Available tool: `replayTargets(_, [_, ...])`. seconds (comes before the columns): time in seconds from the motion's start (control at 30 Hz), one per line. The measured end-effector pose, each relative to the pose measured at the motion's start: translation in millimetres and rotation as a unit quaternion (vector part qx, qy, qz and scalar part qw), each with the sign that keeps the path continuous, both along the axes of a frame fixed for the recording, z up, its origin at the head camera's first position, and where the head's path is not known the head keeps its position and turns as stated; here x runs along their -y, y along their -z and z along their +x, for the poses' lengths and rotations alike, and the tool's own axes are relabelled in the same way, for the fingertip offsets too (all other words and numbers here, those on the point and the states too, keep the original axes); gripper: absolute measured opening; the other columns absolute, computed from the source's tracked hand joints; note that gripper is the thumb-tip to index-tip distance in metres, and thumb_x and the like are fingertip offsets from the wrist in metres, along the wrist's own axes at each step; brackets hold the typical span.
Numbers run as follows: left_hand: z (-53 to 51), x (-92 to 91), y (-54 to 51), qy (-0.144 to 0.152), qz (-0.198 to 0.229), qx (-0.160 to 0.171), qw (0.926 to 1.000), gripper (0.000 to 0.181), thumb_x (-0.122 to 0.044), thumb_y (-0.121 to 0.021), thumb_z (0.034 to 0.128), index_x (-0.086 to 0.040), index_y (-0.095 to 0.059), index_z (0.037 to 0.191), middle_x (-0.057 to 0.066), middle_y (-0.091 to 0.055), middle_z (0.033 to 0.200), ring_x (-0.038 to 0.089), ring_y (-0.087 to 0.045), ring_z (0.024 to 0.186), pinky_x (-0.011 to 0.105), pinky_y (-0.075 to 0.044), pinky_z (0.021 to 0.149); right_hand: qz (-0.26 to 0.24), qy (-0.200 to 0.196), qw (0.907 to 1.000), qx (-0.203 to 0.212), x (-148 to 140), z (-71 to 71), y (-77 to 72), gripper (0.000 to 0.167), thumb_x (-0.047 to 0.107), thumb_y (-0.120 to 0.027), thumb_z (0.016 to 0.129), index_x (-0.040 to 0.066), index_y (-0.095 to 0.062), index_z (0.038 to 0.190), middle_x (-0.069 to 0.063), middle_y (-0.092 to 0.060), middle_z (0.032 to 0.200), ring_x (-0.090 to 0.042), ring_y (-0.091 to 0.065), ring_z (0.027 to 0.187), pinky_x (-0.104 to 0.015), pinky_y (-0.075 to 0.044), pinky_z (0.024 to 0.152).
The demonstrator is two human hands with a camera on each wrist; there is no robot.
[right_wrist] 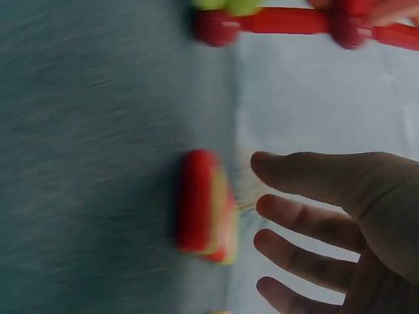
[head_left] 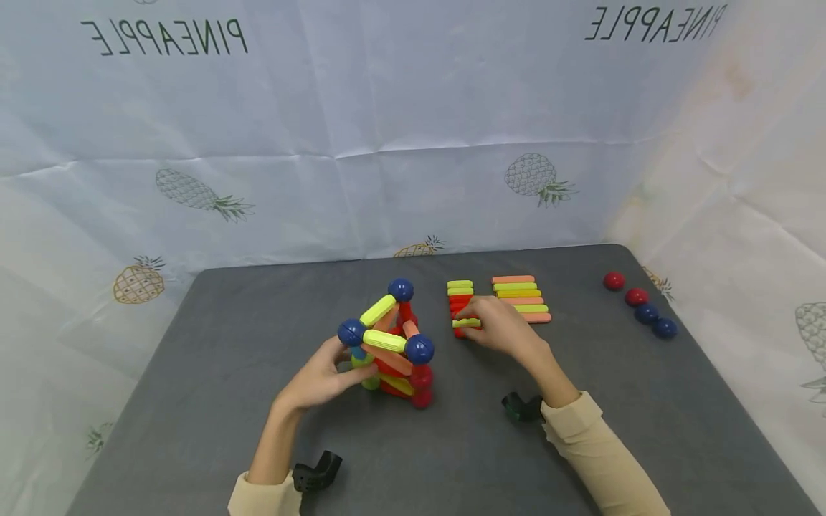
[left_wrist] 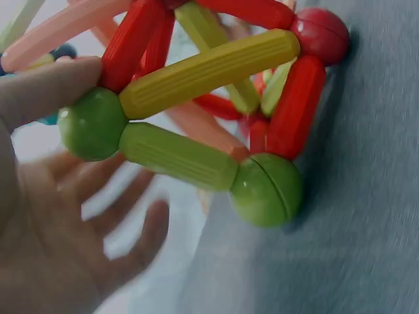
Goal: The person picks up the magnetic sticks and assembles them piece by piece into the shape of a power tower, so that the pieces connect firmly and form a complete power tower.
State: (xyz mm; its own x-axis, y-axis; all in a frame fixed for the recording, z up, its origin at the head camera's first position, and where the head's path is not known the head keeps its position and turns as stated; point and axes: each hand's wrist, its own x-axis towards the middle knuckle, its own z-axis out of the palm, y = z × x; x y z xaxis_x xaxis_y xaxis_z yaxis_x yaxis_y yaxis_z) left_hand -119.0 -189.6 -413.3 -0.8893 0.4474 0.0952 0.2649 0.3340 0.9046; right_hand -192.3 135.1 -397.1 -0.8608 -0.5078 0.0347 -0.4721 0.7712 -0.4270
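Observation:
A structure (head_left: 385,340) of coloured magnetic rods and balls stands left of the table's middle, with blue balls on top and red and green balls lower down. My left hand (head_left: 325,376) holds its left side, the thumb against it near a green ball (left_wrist: 93,124); its other fingers are partly spread beyond the ball in the left wrist view. My right hand (head_left: 500,326) is over a column of short red and yellow-green rods (head_left: 460,284). In the right wrist view its fingers are apart and slightly bent, with a gap to the blurred red rods (right_wrist: 195,199).
Longer orange and yellow rods (head_left: 516,287) lie side by side right of the short ones. Two red balls (head_left: 614,281) and two blue balls (head_left: 665,328) line the dark table's (head_left: 213,344) right edge. Behind hangs a pineapple-print cloth (head_left: 361,201).

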Motion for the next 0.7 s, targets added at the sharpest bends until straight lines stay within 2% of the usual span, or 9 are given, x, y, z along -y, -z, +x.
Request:
replayTargets(0.07, [-2.0,3.9,1.0,-0.059,-0.020,-0.021,0.9978,0.044,-0.017,-0.075,0.0928,-0.012,-0.060,0.134,0.009,-0.067,0.127,0.022,-0.063,0.115,0.049,-0.054,0.097,0.011,0.004,0.9999,0.011,-3,-0.7,11.6,0.024,0.011,-0.081,0.087,0.005,-0.079,0.110,-0.008,-0.078,0.105,-0.021,-0.069,0.088,-0.034,-0.058,0.079])
replayTargets(0.13, [-1.8,6.3,-0.1,-0.122,-0.037,-0.037,0.9911,0.047,-0.019,-0.078,0.0908,-0.011,-0.061,0.134,0.010,-0.068,0.127,0.029,-0.064,0.113,0.052,-0.055,0.094,0.018,0.003,0.9997,0.016,-4,-0.5,17.2,0.025,0.010,-0.081,0.086,0.005,-0.079,0.110,-0.008,-0.078,0.105,-0.020,-0.069,0.089,-0.034,-0.058,0.079])
replayTargets(0.2, [0.0,6.7,-3.3,-0.160,-0.047,-0.052,0.9846,0.053,-0.017,-0.078,0.0900,-0.008,-0.058,0.138,0.014,-0.065,0.129,0.034,-0.064,0.113,0.056,-0.055,0.092,0.026,0.001,0.9996,0.016,-5,-0.8,20.6,0.025,0.009,-0.081,0.086,0.005,-0.079,0.111,-0.008,-0.076,0.102,-0.020,-0.067,0.089,-0.034,-0.058,0.079])
replayTargets(0.3, [5.3,2.0,-11.2,-0.158,-0.052,-0.044,0.9850,0.076,-0.020,-0.078,0.0881,-0.006,-0.040,0.152,0.018,-0.051,0.145,0.039,-0.054,0.127,0.061,-0.051,0.097,0.039,0.002,0.9992,0.008,-5,-0.9,24.3,0.027,0.008,-0.081,0.086,0.005,-0.078,0.112,-0.008,-0.072,0.098,-0.020,-0.064,0.088,-0.035,-0.057,0.078])
replayTargets(0.4, [11.2,-12.1,-16.3,-0.147,-0.082,-0.016,0.9857,0.103,-0.037,-0.082,0.0812,-0.007,-0.021,0.158,0.018,-0.032,0.156,0.038,-0.035,0.139,0.066,-0.043,0.105,0.046,0.005,0.9989,-0.002,-3,-0.6,27.7,0.026,0.006,-0.081,0.086,0.005,-0.078,0.111,-0.008,-0.069,0.097,-0.020,-0.062,0.088,-0.035,-0.056,0.078])
replayTargets(0.47, [13.7,-24.5,-15.5,-0.155,-0.104,-0.002,0.9825,0.115,-0.049,-0.084,0.0770,-0.006,-0.014,0.158,0.018,-0.027,0.156,0.037,-0.027,0.141,0.067,-0.037,0.110,0.047,0.009,0.9988,-0.008,-2,0.1,29.6,0.025,0.005,-0.081,0.085,0.005,-0.078,0.110,-0.008,-0.069,0.098,-0.021,-0.063,0.089,-0.036,-0.057,0.079])
replayTargets(0.53, [14.7,-36.0,-12.6,-0.181,-0.122,0.006,0.9759,0.121,-0.055,-0.086,0.0730,-0.004,-0.014,0.157,0.019,-0.028,0.154,0.036,-0.025,0.141,0.067,-0.033,0.112,0.043,0.009,0.9989,-0.014,-1,0.6,31.3,0.022,0.004,-0.080,0.085,0.005,-0.079,0.107,-0.007,-0.072,0.099,-0.022,-0.065,0.089,-0.038,-0.057,0.079])
replayTargets(0.6, [15.1,-43.3,-10.0,-0.203,-0.123,0.014,0.9712,0.123,-0.054,-0.088,0.0715,-0.003,-0.014,0.155,0.020,-0.028,0.152,0.037,-0.024,0.141,0.067,-0.032,0.113,0.036,0.007,0.9993,-0.012,0,0.8,32.3,0.021,0.004,-0.080,0.085,0.005,-0.079,0.106,-0.008,-0.075,0.101,-0.022,-0.067,0.091,-0.039,-0.058,0.081])
replayTargets(0.7, [15.4,-45.8,-10.0,-0.218,-0.126,0.026,0.9675,0.120,-0.051,-0.089,0.0713,-0.003,-0.015,0.153,0.020,-0.028,0.149,0.038,-0.024,0.140,0.067,-0.035,0.112,0.028,0.006,0.9996,-0.005,-1,0.6,30.6,0.022,0.006,-0.081,0.085,0.005,-0.079,0.107,-0.008,-0.078,0.102,-0.020,-0.068,0.089,-0.038,-0.059,0.081])
